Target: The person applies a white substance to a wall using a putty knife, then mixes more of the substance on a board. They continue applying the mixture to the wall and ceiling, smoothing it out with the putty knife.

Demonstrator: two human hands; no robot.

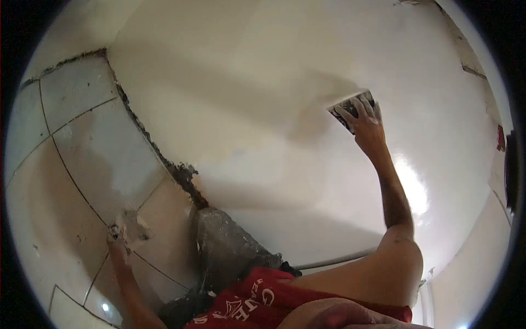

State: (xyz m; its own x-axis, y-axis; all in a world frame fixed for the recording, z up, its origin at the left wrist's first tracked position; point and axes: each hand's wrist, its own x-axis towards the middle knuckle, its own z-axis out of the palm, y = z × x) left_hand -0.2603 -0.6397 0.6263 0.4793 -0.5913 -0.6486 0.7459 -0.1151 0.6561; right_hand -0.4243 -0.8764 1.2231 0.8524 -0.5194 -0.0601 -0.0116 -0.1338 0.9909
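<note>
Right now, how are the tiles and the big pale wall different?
The tiles have dark lines between them; the wall looks like one smooth sheet. The left hand is at the tiles; the right hand holds a scraper at the wall. Both are pale, with shadows on them.

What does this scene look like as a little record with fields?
Right hand: grips a dark, flat spreading tool at the pale wall
Left hand: by a rough patch on the tiles; grip unclear
Between surfaces: rough dark seam
Clothing: red garment, white print
</note>
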